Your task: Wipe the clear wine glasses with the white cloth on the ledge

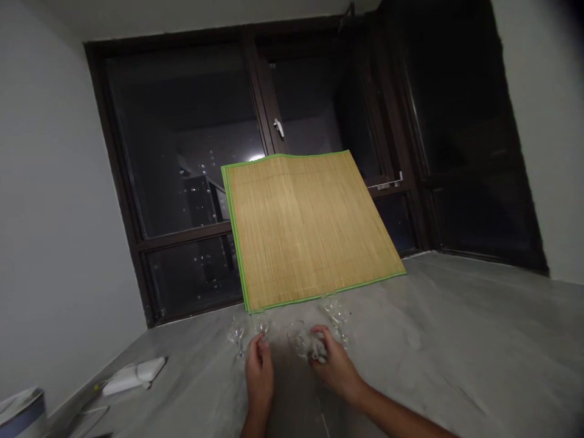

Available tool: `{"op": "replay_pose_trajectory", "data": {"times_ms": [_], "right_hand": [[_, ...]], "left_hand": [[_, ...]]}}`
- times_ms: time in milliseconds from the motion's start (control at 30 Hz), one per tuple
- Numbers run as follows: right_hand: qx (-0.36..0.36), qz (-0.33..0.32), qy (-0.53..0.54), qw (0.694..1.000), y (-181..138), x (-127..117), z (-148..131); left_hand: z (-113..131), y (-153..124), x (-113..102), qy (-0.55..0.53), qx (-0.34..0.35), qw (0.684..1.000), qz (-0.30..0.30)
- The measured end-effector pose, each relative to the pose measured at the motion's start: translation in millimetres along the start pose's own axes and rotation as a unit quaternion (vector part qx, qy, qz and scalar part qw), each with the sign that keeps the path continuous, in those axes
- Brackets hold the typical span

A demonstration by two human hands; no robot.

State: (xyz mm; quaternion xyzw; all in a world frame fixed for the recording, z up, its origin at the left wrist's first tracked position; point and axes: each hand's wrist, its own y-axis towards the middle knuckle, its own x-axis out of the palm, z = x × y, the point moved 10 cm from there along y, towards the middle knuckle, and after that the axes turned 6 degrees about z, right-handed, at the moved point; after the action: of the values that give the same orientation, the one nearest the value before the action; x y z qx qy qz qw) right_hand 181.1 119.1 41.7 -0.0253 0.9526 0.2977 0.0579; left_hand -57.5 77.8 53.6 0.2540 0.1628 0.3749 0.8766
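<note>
My left hand (258, 371) reaches forward over the grey surface, its fingers closed around the stem of a small clear glass (261, 326). My right hand (332, 364) is curled around a crumpled pale cloth (316, 348) pressed against another clear glass (297, 338). A third stemmed glass (236, 336) stands just left of my left hand. A further glass (336, 314) stands behind my right hand, near the mat.
A folded bamboo mat (305, 228) with green edging leans against the dark window (191, 164). A white flat device with a cable (134, 375) lies at the left. A round container (22, 410) sits at the bottom left corner. White walls flank the window.
</note>
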Motion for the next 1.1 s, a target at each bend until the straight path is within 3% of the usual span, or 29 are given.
{"op": "replay_pose_trajectory", "data": {"times_ms": [100, 200, 300, 467, 633, 733, 833, 967, 1033, 1100], "right_hand": [[0.007, 0.034, -0.076, 0.996, -12, -44, 6], [0.034, 0.083, -0.124, 0.988, -18, -88, 17], [0.054, 0.122, -0.174, 0.976, -16, -115, 24], [0.092, 0.106, -0.266, 0.954, -10, -123, 40], [0.094, 0.059, -0.314, 0.943, -7, -127, 44], [0.093, 0.059, -0.336, 0.935, -4, -148, 39], [0.065, 0.159, -0.302, 0.938, 1, -192, 20], [-0.072, 0.334, -0.237, 0.909, -10, -236, -40], [-0.137, 0.34, -0.222, 0.904, -18, -224, -68], [-0.197, 0.295, -0.197, 0.914, -24, -189, -92]], "left_hand": [[-23, 13, -4, 0.03, -0.034, 0.999, 0.007], [-33, 20, 3, 0.022, -0.037, 0.999, -0.027], [-37, 20, 11, 0.017, -0.041, 0.997, -0.067], [-58, 15, 23, 0.097, -0.094, 0.983, -0.122], [-67, 12, 35, 0.153, -0.065, 0.973, -0.163], [-65, 10, 38, 0.176, -0.054, 0.967, -0.176], [-53, 9, 37, 0.182, -0.028, 0.968, -0.168], [-41, 8, 32, 0.179, -0.018, 0.972, -0.153], [-42, 9, 26, 0.179, -0.036, 0.975, -0.127], [-44, 10, 21, 0.173, -0.055, 0.978, -0.104]]}}
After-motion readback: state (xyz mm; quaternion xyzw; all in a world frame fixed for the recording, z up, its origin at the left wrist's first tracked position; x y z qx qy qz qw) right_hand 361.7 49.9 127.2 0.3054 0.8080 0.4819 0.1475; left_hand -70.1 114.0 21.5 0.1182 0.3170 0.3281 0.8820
